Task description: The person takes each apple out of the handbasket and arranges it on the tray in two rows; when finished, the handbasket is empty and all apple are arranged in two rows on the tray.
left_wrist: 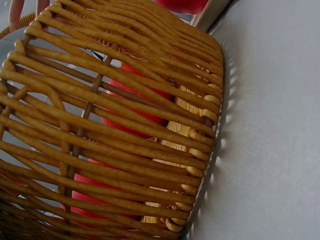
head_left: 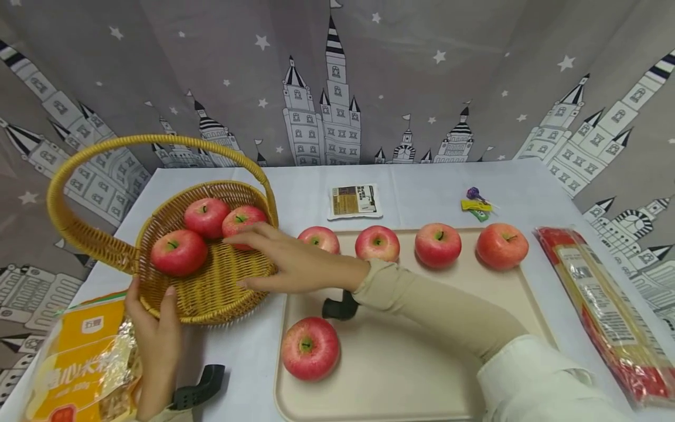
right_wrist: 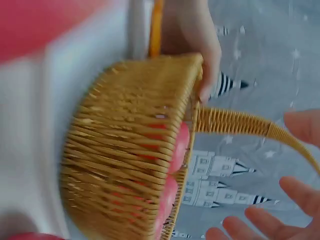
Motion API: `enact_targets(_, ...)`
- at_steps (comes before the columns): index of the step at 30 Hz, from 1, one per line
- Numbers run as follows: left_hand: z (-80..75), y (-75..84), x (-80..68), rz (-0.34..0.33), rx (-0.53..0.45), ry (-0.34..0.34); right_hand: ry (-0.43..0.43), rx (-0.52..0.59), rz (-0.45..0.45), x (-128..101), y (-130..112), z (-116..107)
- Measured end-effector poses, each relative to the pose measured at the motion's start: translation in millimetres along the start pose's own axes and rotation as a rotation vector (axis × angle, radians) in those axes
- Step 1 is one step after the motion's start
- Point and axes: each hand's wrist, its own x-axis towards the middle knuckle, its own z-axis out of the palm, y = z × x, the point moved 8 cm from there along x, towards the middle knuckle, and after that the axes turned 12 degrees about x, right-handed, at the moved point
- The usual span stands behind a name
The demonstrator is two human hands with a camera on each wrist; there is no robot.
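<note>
- Left hand [head_left: 155, 328] grips the wicker basket [head_left: 211, 293] at its near rim.
- Right hand [head_left: 287, 261], fingers spread and empty, hovers over the basket beside three apples [head_left: 179, 252].

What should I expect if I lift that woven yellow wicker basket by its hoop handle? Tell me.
The woven yellow wicker basket probably stays stiff, given its tight weave. Three red apples lie loose inside, so they may roll and tilt it. The left hand steadies its rim.
</note>
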Motion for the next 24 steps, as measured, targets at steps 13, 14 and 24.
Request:
enact_targets(13,2.1,-1.7,-1.2,-0.008,0.007,0.004,0.052,-0.206,0.304,86,54,2)
enact_targets(14,2.2,-1.7,-1.0,-0.008,0.004,0.006,0.046,-0.190,0.333,88,59,4)
enact_targets(24,-0.3,0.1,0.6,0.011,0.001,0.024,0.019,-0.250,0.494,88,77,20)
